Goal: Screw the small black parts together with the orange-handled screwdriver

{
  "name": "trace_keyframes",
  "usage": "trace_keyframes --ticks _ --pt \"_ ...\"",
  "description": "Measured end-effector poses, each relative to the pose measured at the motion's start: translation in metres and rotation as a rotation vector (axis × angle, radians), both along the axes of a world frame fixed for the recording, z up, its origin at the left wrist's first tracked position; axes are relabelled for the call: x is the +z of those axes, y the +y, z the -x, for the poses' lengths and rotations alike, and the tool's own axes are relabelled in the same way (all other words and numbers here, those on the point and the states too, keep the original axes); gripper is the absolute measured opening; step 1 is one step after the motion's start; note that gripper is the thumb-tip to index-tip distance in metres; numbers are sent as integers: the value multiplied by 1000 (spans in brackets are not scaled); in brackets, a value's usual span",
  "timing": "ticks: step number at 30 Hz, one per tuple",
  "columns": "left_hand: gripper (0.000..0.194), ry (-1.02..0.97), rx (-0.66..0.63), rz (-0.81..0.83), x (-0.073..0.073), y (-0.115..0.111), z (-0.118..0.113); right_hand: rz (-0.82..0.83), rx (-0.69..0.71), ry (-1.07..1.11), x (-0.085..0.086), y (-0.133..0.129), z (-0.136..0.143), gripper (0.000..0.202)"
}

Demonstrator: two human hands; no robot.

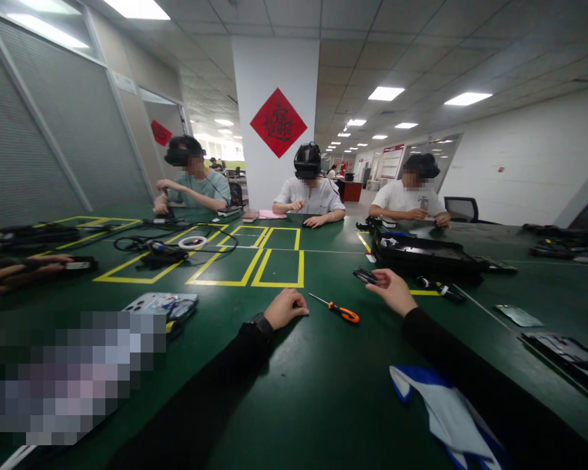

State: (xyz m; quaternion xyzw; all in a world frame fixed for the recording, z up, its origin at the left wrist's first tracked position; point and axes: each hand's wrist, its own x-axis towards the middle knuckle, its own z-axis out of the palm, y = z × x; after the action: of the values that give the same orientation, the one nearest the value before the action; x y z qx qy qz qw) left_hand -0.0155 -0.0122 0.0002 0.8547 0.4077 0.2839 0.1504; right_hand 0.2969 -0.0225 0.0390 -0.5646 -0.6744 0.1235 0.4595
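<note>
My left hand (285,309) rests on the green table (294,391) with its fingers curled together. Whatever they may hold is too small or hidden to make out. Just to its right lies a screwdriver (343,312) with an orange and black handle, its shaft pointing toward that hand. My right hand (394,292) pinches a small dark object (365,276) with shiny edges a little above the table, beyond the screwdriver; its exact kind is unclear. Under my right forearm, a white and blue cloth-like piece (445,408) lies on the tabletop.
A black tray-like case (426,251) stands beyond my right hand, near a black cylindrical part (441,287). Yellow tape rectangles (277,285) mark the table. Cables (157,251) and a phone (161,303) lie left. Several people sit around; a co-worker's hand (10,277) reaches in from the left.
</note>
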Motion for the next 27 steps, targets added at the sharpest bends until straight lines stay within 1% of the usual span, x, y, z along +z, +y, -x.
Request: trace_keyframes --ticks 2,4,5,8,10,12,15,17,19,21,22,23,24,26,27 --pt "23 2 12 -44 -1 -1 -2 -77 -179 -93 -11 -5 -45 44" --pt "21 -9 37 -89 -3 -2 -5 -150 -322 -212 -24 -16 -92 47" --pt "19 -18 47 -104 -3 -3 -7 -152 -376 -261 -31 -23 -115 48" --pt "16 -71 42 -106 -2 -6 -11 -61 -444 -375 -44 -42 -170 53" --pt "15 -139 45 -62 0 -7 -12 7 -442 -433 -48 -50 -194 57" --pt "17 -227 49 7 1 -7 -11 42 -448 -481 -49 -52 -209 58" --pt "19 -367 25 115 1 -6 -9 -6 -455 -546 -49 -50 -218 55" --pt "20 -475 2 182 1 -6 -9 -66 -466 -589 -46 -50 -217 51" --pt "25 -591 -24 255 1 -7 -10 -142 -523 -607 -39 -51 -208 48" --pt "31 -696 -50 320 2 -9 -14 -223 -584 -578 -24 -55 -187 48" --pt "32 -740 -62 347 3 -11 -17 -243 -572 -546 -15 -59 -170 49" --pt "33 -781 -74 368 5 -14 -22 -227 -501 -510 -5 -63 -149 47" --pt "34 -817 -92 391 6 -17 -26 -161 -360 -482 5 -68 -124 41" --pt "35 -889 -134 442 10 -25 -38 22 -5 -435 23 -80 -67 29" --pt "35 -920 -160 469 12 -31 -43 74 140 -414 29 -86 -38 26"
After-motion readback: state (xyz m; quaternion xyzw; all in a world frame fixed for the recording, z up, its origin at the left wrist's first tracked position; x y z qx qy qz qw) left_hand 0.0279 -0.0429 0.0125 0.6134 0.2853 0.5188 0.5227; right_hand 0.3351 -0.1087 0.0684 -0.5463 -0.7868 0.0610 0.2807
